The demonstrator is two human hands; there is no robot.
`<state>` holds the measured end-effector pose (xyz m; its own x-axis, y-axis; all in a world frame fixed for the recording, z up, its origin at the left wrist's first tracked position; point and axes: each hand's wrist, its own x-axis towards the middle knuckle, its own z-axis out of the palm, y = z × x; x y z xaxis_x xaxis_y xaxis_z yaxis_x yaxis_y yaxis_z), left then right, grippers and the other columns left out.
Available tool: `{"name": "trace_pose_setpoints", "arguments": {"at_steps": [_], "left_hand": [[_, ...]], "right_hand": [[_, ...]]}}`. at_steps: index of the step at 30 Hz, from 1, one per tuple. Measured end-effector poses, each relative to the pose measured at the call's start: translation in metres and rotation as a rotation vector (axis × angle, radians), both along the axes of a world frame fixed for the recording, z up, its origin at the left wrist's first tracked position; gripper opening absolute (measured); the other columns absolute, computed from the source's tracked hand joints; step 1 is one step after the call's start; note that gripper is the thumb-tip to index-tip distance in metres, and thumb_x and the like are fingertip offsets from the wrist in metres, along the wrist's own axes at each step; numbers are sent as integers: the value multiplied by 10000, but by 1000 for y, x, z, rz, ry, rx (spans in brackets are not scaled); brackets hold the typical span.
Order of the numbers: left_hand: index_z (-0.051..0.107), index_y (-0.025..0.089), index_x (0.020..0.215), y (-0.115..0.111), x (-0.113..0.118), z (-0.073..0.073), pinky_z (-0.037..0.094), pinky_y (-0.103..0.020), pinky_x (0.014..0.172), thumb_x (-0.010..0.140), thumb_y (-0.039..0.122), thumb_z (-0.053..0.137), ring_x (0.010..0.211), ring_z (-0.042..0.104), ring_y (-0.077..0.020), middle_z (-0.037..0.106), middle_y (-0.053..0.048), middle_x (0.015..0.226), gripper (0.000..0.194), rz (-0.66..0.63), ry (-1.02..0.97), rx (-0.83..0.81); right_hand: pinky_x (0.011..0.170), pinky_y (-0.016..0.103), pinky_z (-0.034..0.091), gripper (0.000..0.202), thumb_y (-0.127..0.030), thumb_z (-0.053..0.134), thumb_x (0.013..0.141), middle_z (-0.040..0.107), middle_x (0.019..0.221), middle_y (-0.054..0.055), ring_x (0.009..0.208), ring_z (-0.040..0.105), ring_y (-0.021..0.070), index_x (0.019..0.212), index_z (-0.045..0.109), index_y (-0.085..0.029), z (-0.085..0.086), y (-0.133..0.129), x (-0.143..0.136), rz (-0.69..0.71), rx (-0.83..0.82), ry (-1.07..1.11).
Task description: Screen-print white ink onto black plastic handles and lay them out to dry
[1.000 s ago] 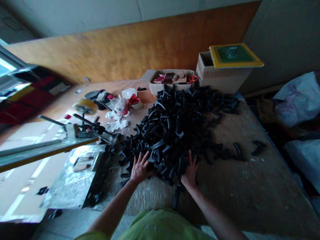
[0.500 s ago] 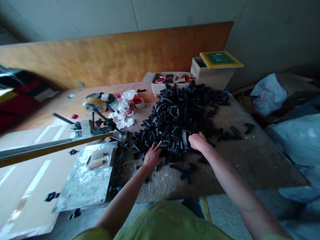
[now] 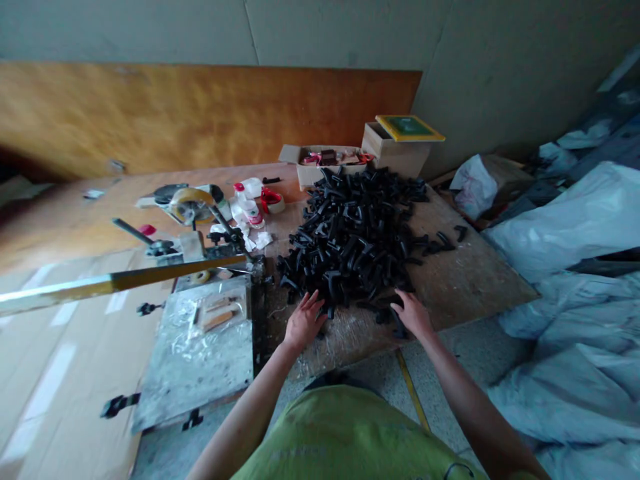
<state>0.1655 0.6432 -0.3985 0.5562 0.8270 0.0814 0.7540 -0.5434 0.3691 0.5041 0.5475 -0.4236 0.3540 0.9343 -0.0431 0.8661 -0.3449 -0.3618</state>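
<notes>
A large heap of small black handle-shaped pieces lies on a brown wooden board. At the heap's front left edge is my left hand, its fingers spread and the tips touching or very close to the nearest pieces. My right hand is at the front right, fingers apart, beside a few loose black pieces by the board's front edge. Its thumb and fingertips are near these pieces; whether they touch I cannot make out. Neither hand visibly grips anything.
A screen-printing jig with a metal plate stands left of the heap. Behind are an open carton, a box under a yellow-edged frame, a bottle and a tape roll. White sacks fill the right.
My right hand has come off the heap's front, towards me, and its fingers have opened. The left hand stays by the heap's left edge. The camera view has shifted.
</notes>
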Motion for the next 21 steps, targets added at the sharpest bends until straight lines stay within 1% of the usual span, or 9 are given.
{"name": "trace_pose_setpoints", "arguments": {"at_steps": [3, 5, 8, 11, 13, 15, 17, 19, 21], "left_hand": [[662, 183, 1233, -26, -9, -9, 478, -450, 1065, 868, 288, 598, 1377, 433, -313, 495, -101, 1469, 386, 15, 11, 4], [645, 186, 1257, -44, -12, -16, 469, -468, 1072, 869, 275, 590, 1391, 410, -320, 490, -106, 1473, 401, 24, 13, 20], [639, 178, 1258, -70, -14, -26, 448, -503, 1083, 864, 252, 587, 1410, 375, -335, 480, -127, 1479, 404, 15, 22, 26], [645, 180, 1244, -90, -16, -33, 440, -536, 1081, 859, 231, 589, 1405, 384, -331, 475, -146, 1478, 393, 17, 26, 6], [641, 194, 1253, -102, -19, -34, 445, -534, 1080, 859, 221, 588, 1403, 391, -321, 476, -139, 1480, 399, 32, 19, -3], [648, 207, 1248, -112, -24, -30, 456, -517, 1078, 859, 212, 583, 1401, 397, -308, 488, -125, 1473, 393, 49, 0, -10], [673, 213, 1203, -120, -33, -22, 472, -502, 1072, 860, 202, 576, 1393, 413, -290, 522, -114, 1446, 357, 79, -36, -13], [695, 217, 1147, -126, -45, -9, 488, -487, 1061, 871, 203, 561, 1373, 445, -271, 558, -105, 1412, 307, 126, -88, -2], [702, 218, 1109, -130, -64, 8, 498, -470, 1053, 897, 216, 531, 1352, 475, -254, 588, -95, 1380, 272, 190, -152, 30]], "right_hand": [[1055, 459, 408, 489, -336, 462, 935, 363, 1516, 181, 1367, 407, 298, 1382, 512, -146, -43, -17, -29, 40, 125, 56], [1096, 495, 355, 489, -340, 365, 970, 270, 1563, 184, 1434, 286, 314, 1387, 501, -123, -61, -18, -42, 18, 196, 83], [1114, 524, 313, 508, -361, 292, 988, 247, 1570, 190, 1452, 224, 331, 1371, 508, -107, -69, -15, -47, -9, 247, 106], [1097, 523, 331, 517, -416, 332, 977, 296, 1553, 176, 1428, 277, 307, 1405, 463, -156, -69, -20, -39, -5, 322, 120], [1074, 519, 352, 518, -425, 350, 970, 357, 1515, 185, 1385, 343, 297, 1404, 455, -163, -72, -29, -34, -35, 384, 97], [1032, 523, 372, 496, -409, 354, 965, 458, 1419, 212, 1303, 428, 309, 1350, 506, -136, -77, -41, -34, -81, 424, 56], [960, 516, 403, 458, -372, 347, 956, 579, 1229, 220, 1156, 521, 319, 1259, 578, -117, -83, -49, -37, -93, 424, 37], [880, 492, 424, 434, -332, 347, 932, 632, 1027, 208, 997, 568, 318, 1173, 627, -106, -86, -52, -39, -81, 402, 43], [819, 473, 437, 428, -309, 364, 891, 637, 923, 198, 897, 578, 317, 1129, 650, -98, -84, -50, -37, -64, 367, 65]]}}
